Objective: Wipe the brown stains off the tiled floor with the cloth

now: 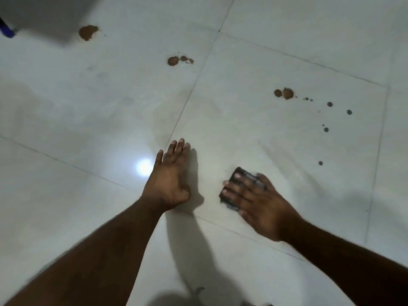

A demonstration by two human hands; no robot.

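Note:
My right hand (260, 202) presses a small dark folded cloth (234, 174) flat on the white tiled floor (287, 51), fingers spread straight over it. My left hand (171, 177) lies beside it with fingers extended, palm toward the tile, holding nothing. Three brown stains lie farther out: one stain (87, 32) at far left, a second stain (177, 60) in the middle, a third stain (284, 93) at right. The tile around the cloth looks smeared and damp.
Several small dark droplets (329, 104) trail right and down from the right-hand brown stain. A blue object (6, 29) shows at the top left edge beside a dark shadow. A bright light reflection (144, 167) glares left of my left hand.

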